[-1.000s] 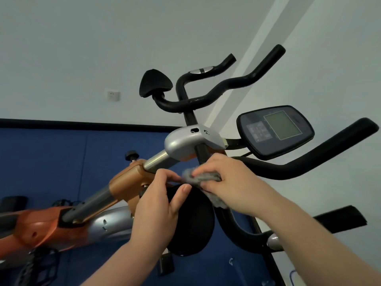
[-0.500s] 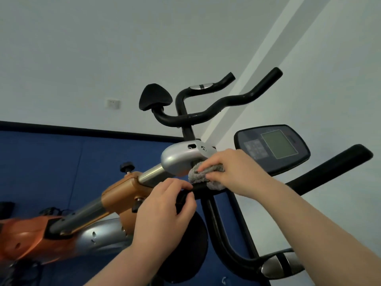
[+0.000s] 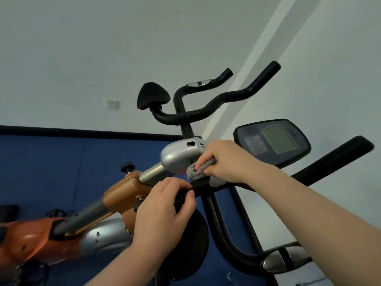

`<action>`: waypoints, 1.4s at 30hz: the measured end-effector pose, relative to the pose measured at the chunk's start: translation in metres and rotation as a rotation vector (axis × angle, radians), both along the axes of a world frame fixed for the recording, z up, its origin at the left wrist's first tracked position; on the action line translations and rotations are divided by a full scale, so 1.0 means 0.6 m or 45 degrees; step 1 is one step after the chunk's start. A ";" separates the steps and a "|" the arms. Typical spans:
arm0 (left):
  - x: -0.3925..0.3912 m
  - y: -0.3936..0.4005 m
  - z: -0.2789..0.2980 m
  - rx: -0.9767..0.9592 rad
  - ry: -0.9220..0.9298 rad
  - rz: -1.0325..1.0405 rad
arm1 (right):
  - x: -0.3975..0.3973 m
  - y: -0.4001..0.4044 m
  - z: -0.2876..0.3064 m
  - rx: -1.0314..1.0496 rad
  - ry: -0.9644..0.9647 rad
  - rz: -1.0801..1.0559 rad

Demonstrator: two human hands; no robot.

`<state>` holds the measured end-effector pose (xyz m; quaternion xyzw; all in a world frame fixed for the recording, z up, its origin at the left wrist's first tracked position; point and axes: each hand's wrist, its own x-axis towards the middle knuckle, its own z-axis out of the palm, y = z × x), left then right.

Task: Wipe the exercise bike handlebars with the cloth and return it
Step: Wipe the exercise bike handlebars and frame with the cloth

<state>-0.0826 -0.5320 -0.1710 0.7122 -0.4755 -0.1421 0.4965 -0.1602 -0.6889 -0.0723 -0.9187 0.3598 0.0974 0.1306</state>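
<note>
White wall (image 3: 103, 48) and blue floor (image 3: 41, 162) are surrounding your bike. Handlebar (image 3: 321, 166) is running left to right; your right hand (image 3: 224, 159) is pinching the grey cloth (image 3: 198, 172) on it, your left hand (image 3: 165, 209) is gripping its end.

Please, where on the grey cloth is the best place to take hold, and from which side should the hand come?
Probably the bunched upper fold of the grey cloth, taken from above. The cloth is draped over the black handlebar, so its top is free while its lower edges hang against the bar. The right hand already pinches it there, and the left hand grips the bar beside it.
</note>
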 end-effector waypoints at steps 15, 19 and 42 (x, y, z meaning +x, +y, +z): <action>0.003 0.001 -0.017 -0.054 0.344 0.016 | -0.092 0.106 -0.015 -0.409 -0.639 -0.220; 0.001 0.009 -0.020 -0.100 0.455 0.047 | -0.076 0.143 -0.050 -0.458 -0.710 -0.310; 0.003 0.003 -0.030 -0.098 0.268 -0.008 | -0.115 0.191 -0.061 -0.269 -0.418 -0.587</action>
